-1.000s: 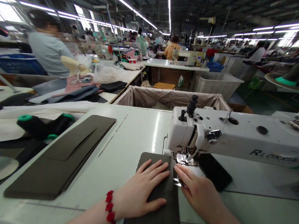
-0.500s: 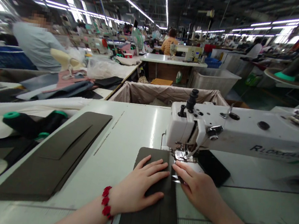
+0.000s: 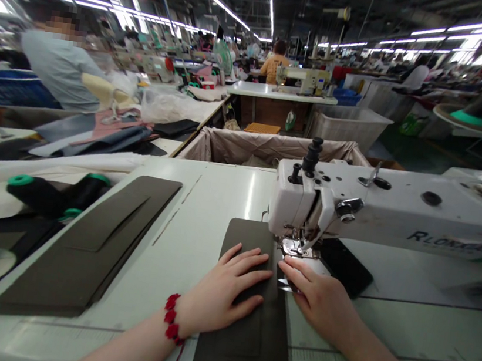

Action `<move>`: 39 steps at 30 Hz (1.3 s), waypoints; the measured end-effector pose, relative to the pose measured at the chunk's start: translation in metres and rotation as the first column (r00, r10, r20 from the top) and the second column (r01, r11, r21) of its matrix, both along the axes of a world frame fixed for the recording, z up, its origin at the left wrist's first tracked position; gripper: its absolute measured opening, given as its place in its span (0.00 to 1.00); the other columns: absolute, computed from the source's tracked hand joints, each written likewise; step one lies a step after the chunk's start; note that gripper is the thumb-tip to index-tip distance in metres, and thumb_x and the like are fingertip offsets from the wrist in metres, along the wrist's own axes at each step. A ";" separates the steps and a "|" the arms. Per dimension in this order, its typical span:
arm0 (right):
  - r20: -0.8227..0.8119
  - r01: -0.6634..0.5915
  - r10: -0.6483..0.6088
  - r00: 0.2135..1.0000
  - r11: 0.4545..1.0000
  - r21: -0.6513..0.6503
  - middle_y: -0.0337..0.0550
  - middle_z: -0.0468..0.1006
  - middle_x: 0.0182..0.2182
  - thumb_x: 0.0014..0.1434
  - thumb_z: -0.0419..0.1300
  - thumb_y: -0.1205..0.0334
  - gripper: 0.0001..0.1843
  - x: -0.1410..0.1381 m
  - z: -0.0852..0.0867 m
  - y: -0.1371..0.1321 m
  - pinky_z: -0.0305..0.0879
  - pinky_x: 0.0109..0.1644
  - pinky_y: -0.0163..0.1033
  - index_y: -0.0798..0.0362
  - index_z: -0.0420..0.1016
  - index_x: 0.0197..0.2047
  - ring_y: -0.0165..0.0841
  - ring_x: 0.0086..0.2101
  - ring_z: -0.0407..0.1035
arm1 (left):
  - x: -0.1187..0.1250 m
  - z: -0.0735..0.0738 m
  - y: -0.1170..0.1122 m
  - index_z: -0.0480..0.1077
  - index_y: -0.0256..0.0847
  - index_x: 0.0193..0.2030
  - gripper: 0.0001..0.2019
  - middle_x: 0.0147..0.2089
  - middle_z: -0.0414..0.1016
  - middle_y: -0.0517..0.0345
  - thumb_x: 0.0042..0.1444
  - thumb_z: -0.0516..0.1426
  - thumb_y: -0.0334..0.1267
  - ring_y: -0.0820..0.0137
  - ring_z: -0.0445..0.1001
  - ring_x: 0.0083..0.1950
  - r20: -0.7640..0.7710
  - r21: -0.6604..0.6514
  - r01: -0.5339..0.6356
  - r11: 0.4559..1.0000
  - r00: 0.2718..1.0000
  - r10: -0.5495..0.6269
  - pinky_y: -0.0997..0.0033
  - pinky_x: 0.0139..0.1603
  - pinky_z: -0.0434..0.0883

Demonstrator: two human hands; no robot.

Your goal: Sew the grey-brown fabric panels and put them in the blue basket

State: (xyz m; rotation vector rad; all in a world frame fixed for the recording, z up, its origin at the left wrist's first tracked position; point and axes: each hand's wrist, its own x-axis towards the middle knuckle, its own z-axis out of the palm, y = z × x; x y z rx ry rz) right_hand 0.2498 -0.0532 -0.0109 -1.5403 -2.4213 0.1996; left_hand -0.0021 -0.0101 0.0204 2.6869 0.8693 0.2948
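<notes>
A long dark olive fabric panel (image 3: 243, 329) lies on the sewing table, its far end beside the machine's presser foot (image 3: 301, 247). My left hand (image 3: 225, 297), with a red bracelet at the wrist, rests flat on the panel with fingers spread. Close to the foot, my right hand (image 3: 323, 301) touches the panel's right edge with its fingertips. Tucked in that hand are small thread snips (image 3: 286, 285); two pointed blades stick out to the left, and the rest is hidden under the fingers. The white sewing machine (image 3: 380, 205) stands just beyond.
A stack of olive panels (image 3: 75, 253) lies to the left, near black thread cones (image 3: 37, 198). Right of the foot is a black phone (image 3: 347, 265). A cloth-lined bin (image 3: 237, 144) stands past the table's far edge. A person in light blue (image 3: 60, 68) sits at left.
The olive panel has slid forward, its far end now further along beside the foot. My left hand stays flat on it, and my right hand keeps the snips. The view has tilted slightly.
</notes>
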 end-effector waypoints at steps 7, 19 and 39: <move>-0.008 0.001 -0.001 1.000 1.000 0.006 0.41 0.64 0.64 0.60 0.51 0.70 0.30 0.001 -0.001 0.000 0.71 0.52 0.44 0.45 0.62 0.65 0.38 0.49 0.72 | 0.002 0.002 -0.002 0.64 0.53 0.62 0.21 0.63 0.61 0.53 0.62 0.56 0.43 0.57 0.61 0.62 0.034 0.015 -0.072 0.997 0.997 0.071 0.50 0.64 0.60; -0.002 0.004 -0.004 1.000 1.000 -0.012 0.40 0.63 0.64 0.60 0.51 0.71 0.31 0.001 0.000 0.000 0.70 0.53 0.44 0.44 0.61 0.65 0.37 0.50 0.71 | 0.002 0.000 -0.002 0.61 0.53 0.64 0.22 0.61 0.62 0.53 0.63 0.54 0.41 0.58 0.62 0.60 0.024 0.025 -0.068 0.997 0.997 0.067 0.53 0.61 0.61; 0.004 0.003 -0.003 1.000 1.000 -0.012 0.39 0.62 0.64 0.59 0.51 0.72 0.31 0.001 0.000 -0.001 0.70 0.53 0.44 0.45 0.61 0.65 0.37 0.50 0.71 | 0.003 -0.005 0.000 0.61 0.51 0.64 0.20 0.61 0.64 0.55 0.65 0.52 0.36 0.61 0.62 0.60 0.035 0.013 -0.065 0.998 0.997 0.064 0.56 0.61 0.61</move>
